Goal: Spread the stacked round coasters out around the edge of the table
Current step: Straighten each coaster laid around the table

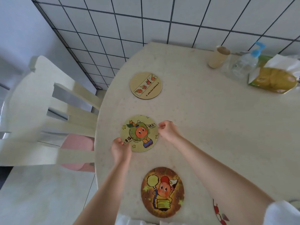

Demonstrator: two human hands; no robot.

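Note:
Three round coasters lie along the left edge of the pale round table (203, 127). The far one is a tan coaster (145, 85) with a strip of small figures. In the middle lies a yellow-green coaster (139, 133) with a cartoon figure. My left hand (121, 150) pinches its lower left rim. My right hand (167, 129) has its fingers curled at the coaster's upper right rim. Nearest me is a brown coaster (162, 192) with a lantern cartoon, lying flat between my forearms. A sliver of another printed piece (219, 213) shows under my right arm.
A cream wooden chair (48, 114) with a pink cushion (78, 143) stands against the table's left side. At the far right stand a beige cup (219, 57), a clear bottle with a blue pump (246, 62) and a bag of yellow-green fruit (274, 80). The tiled wall is behind.

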